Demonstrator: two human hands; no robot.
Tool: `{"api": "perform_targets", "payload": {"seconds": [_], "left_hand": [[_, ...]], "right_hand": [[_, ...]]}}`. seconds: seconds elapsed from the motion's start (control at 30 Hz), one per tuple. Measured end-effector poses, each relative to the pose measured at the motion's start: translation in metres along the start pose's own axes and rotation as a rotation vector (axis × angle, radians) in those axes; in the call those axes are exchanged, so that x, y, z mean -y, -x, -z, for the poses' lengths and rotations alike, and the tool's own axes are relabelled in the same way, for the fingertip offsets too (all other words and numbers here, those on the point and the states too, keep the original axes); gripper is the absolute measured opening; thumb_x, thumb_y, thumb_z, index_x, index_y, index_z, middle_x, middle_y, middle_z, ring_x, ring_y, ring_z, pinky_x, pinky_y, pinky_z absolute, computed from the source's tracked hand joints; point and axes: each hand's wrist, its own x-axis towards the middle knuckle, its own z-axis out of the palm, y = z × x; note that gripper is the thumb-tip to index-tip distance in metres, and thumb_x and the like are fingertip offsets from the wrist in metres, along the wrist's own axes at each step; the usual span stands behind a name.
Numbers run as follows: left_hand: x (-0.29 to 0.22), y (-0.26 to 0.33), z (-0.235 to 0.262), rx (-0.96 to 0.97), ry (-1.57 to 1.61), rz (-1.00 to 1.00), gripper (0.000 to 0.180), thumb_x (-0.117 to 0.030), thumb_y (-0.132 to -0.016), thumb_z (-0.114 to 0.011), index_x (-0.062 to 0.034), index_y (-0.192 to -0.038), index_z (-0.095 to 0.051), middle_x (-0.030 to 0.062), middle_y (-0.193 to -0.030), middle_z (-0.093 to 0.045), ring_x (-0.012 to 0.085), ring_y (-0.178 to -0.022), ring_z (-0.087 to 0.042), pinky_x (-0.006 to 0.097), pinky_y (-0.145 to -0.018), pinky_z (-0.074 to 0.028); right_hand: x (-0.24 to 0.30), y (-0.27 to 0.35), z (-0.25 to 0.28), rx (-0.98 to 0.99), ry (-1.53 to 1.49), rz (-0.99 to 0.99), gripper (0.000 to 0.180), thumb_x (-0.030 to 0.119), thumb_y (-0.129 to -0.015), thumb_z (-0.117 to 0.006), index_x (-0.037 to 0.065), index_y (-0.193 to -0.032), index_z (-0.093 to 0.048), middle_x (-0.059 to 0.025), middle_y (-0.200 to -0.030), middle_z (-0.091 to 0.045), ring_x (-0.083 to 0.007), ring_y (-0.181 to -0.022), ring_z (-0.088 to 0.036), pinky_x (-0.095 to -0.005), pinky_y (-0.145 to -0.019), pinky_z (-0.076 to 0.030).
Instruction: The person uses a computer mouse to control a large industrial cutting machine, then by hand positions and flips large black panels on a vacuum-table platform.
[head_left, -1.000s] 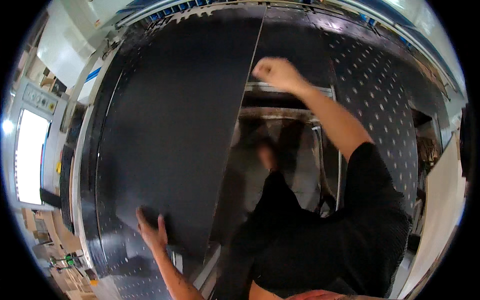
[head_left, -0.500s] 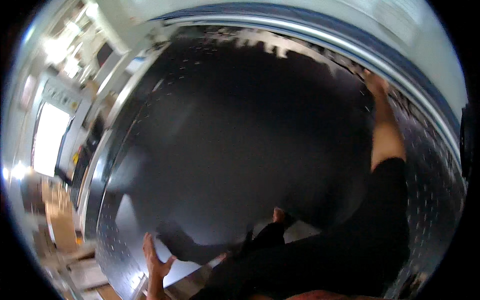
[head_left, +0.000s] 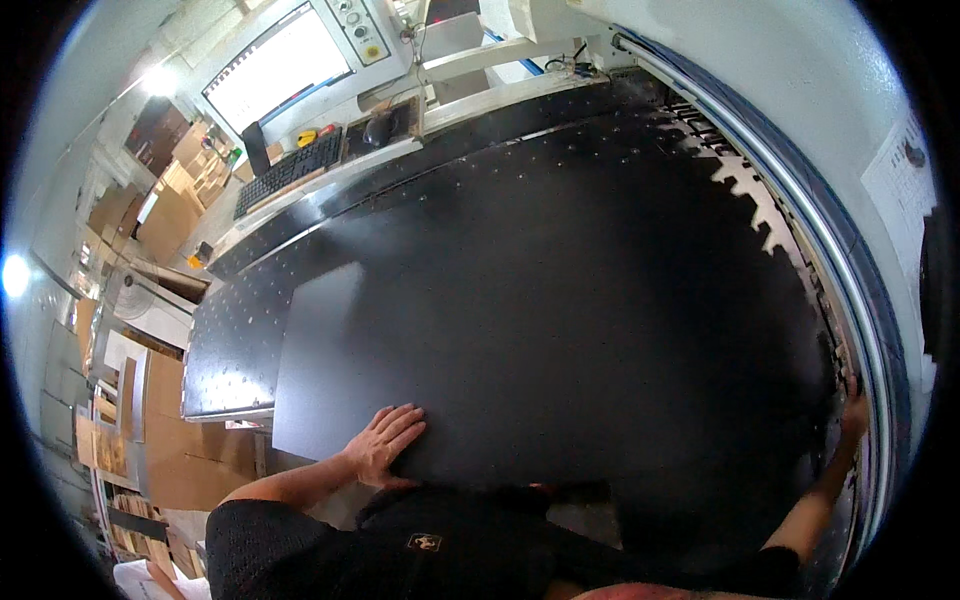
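A large dark flat panel (head_left: 540, 330) lies on the black, dotted machine table (head_left: 235, 345). Its near edge runs along the front of my body. Flat on that edge, left of centre, rests my left hand (head_left: 385, 443) with its fingers stretched out. Far to the right, my right hand (head_left: 853, 415) reaches to the panel's right side, beside a long metal bar (head_left: 800, 185). Its fingers are small and partly hidden against the bar, so their grip does not show.
A row of toothed clamps (head_left: 745, 190) runs beside the bar. Beyond the table's far left edge are a control screen (head_left: 280, 70), a keyboard (head_left: 290, 172) and a mouse (head_left: 378, 130). Cardboard (head_left: 200, 440) and a fan (head_left: 130, 295) stand at left. A white cloth (head_left: 140, 578) shows lower left.
My view has swung left. My left hand, earlier raised with its thumb spread near the panel's corner, now lies on the panel's near edge. My right hand remains by the bar, lower in view.
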Motion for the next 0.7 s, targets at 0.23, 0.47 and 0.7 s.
{"api": "perform_targets", "payload": {"seconds": [0.23,0.47,0.7], "left_hand": [[0.044,0.020,0.007,-0.078,0.052,-0.045,0.120,-0.054,-0.070,-0.094,-0.0027,-0.162,-0.035,0.0237,-0.170,-0.035,0.0459,-0.158,-0.032,0.066,-0.126,-0.024],[0.089,0.060,-0.005,-0.153,0.031,-0.130,0.117,-0.048,-0.068,-0.096,-0.0023,-0.159,-0.039,0.0245,-0.166,-0.042,0.0457,-0.157,-0.034,0.067,-0.127,-0.022],[0.083,0.057,-0.008,-0.163,0.039,-0.243,0.115,-0.047,-0.073,-0.092,-0.0020,-0.162,-0.034,0.0242,-0.171,-0.033,0.0471,-0.160,-0.027,0.068,-0.128,-0.017]], "right_hand": [[-0.004,0.156,0.057,-0.296,0.278,0.263,0.049,0.043,-0.113,-0.053,0.004,-0.138,-0.068,-0.0249,-0.143,-0.064,-0.0442,-0.131,-0.061,-0.0496,-0.108,-0.049],[-0.063,0.442,0.109,-0.405,0.183,0.075,0.039,0.029,-0.110,-0.061,-0.001,-0.133,-0.069,-0.0256,-0.129,-0.063,-0.0460,-0.120,-0.061,-0.0512,-0.102,-0.049],[0.022,0.814,0.158,-0.352,0.169,-0.492,0.032,0.028,-0.105,-0.069,0.001,-0.121,-0.073,-0.0216,-0.118,-0.066,-0.0433,-0.107,-0.065,-0.0511,-0.093,-0.052]]}}
